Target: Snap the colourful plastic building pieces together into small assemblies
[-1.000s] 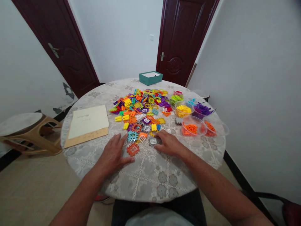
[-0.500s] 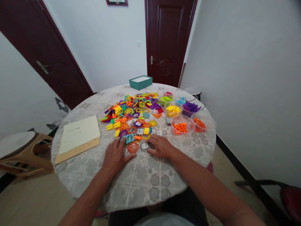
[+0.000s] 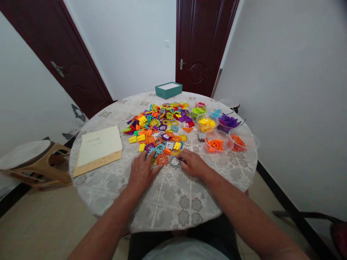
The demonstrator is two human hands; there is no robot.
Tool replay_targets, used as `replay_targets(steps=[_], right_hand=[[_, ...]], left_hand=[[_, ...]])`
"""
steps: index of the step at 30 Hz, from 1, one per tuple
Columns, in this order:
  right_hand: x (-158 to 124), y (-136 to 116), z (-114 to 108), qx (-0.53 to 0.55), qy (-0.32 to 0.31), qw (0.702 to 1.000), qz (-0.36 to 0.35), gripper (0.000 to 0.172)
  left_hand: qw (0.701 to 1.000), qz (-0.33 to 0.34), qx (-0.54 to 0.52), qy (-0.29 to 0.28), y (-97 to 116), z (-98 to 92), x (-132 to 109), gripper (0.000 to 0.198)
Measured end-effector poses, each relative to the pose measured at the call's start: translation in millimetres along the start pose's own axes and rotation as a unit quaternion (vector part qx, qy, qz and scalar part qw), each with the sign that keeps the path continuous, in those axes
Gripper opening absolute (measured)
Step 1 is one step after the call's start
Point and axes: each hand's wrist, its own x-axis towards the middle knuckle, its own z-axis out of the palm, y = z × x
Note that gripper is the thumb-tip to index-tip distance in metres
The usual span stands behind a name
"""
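Observation:
A heap of coloured plastic building pieces (image 3: 159, 124) covers the middle of a round table (image 3: 173, 202) with a grey patterned cloth. My left hand (image 3: 142, 170) lies flat on the cloth with fingers stretched out, fingertips touching an orange square piece (image 3: 162, 159) at the heap's near edge. My right hand (image 3: 191, 163) rests palm down beside it, fingers curled over a grey grid piece (image 3: 175, 161). I cannot see whether the right fingers grip it.
Clear bowls hold sorted pieces at the right: orange (image 3: 217, 143), orange (image 3: 239, 140), yellow (image 3: 206, 124), purple (image 3: 229, 121), green (image 3: 199, 110). A cream booklet on a brown folder (image 3: 99, 144) lies left. A teal box (image 3: 168, 89) stands at the far edge. A stool (image 3: 29, 162) is left of the table.
Both hands have slid a little further into the heap's near edge, pushing the orange and grey pieces toward the pile. The camera view has shifted.

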Motion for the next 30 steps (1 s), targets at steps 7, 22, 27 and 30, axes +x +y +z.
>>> replay_targets(steps=[7,22,27,30], right_hand=[[0.6,11.9,5.4,0.030,0.096,0.995,0.017,0.031],[34.5,16.6,13.8,-0.064,0.142,0.985,0.078,0.045],[54.8,19.0,18.2,-0.084,0.091,0.988,0.095,0.043],[57.0,22.4,24.9,-0.044,0.129,0.988,0.068,0.044]], left_hand=[[0.996,0.002,-0.077,0.035,-1.2,-0.5,-4.9,0.051],[0.978,-0.207,-0.036,-0.016,-34.6,-17.8,54.6,0.037],[0.972,-0.231,-0.023,-0.049,-34.9,-13.0,67.8,0.029],[0.970,-0.239,-0.026,-0.026,-35.5,-8.2,61.8,0.027]])
